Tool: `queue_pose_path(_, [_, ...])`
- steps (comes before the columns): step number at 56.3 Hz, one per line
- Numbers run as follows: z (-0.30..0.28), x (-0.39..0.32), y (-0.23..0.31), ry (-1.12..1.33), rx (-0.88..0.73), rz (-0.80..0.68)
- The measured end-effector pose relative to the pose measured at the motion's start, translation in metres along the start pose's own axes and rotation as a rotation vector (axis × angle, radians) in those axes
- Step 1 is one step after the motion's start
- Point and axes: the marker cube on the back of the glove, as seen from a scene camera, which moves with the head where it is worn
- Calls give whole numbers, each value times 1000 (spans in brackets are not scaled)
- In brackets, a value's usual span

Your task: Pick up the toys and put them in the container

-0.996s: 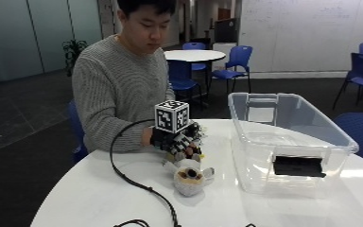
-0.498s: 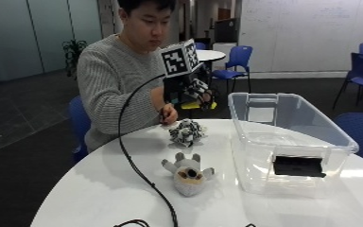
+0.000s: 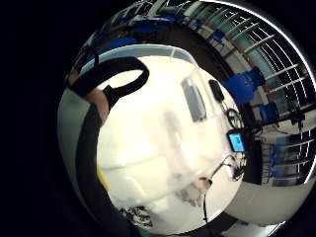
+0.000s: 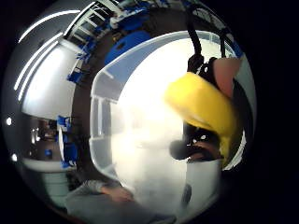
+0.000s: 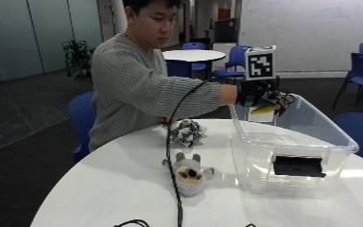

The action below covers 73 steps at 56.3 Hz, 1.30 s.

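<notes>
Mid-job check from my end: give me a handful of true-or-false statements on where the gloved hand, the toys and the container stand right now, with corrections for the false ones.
1. The gloved right hand is above the clear container. True.
2. That hand holds a yellow toy. True.
3. No toys are left on the white table. False: a black-and-white toy and a grey plush toy lie on it.
4. The grey plush toy is inside the container. False: it lies on the table, beside the container's wall.
5. The person's grip is on the black-and-white toy. False: that toy sits on the table, apart from the gloved hand.
</notes>
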Motion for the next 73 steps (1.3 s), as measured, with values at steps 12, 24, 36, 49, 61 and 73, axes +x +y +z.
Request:
queue_pose_path(12, [25,0,-11,51,-97,-7])
queue_pose_path(24, [39,14,1,23,-214,-20])
queue_pose_path(36, [27,16,24,-47,-196,-51])
queue_pose_path(49, [-17,9,129,-178,-156,-185])
queue_pose_path(61, [-1,-2,273,-109,-222,-235])
queue_pose_path(73, [20,-7,309,-119,-229,-234])
